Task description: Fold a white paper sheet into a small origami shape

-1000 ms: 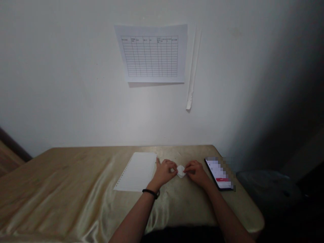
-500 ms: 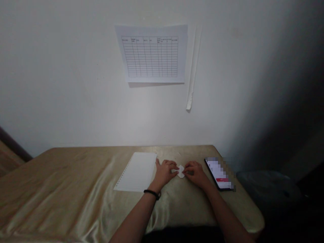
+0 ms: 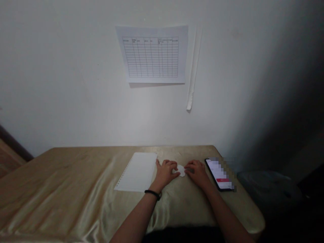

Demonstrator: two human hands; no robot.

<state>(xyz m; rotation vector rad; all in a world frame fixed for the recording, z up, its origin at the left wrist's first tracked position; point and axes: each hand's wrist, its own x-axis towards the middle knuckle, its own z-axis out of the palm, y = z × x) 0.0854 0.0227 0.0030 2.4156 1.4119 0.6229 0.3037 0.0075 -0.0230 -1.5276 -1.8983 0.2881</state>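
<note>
A small folded white paper piece (image 3: 180,170) lies on the table covered with shiny tan cloth (image 3: 76,189). My left hand (image 3: 165,172) rests on the cloth with its curled fingertips pressed on the left edge of the paper; a black band sits on that wrist. Opposite it, my right hand (image 3: 196,171) has its fingers curled and presses the paper's right edge. Both hands pinch the paper between them, low on the table.
A white sheet with punched holes (image 3: 138,171) lies left of my hands. A phone with a lit screen (image 3: 219,173) lies to the right near the table edge. A printed grid sheet (image 3: 152,54) and a paper strip (image 3: 192,74) hang on the wall.
The paper piece has become smaller and flatter between my fingers, and both hands have lowered slightly onto the cloth and drawn closer together.
</note>
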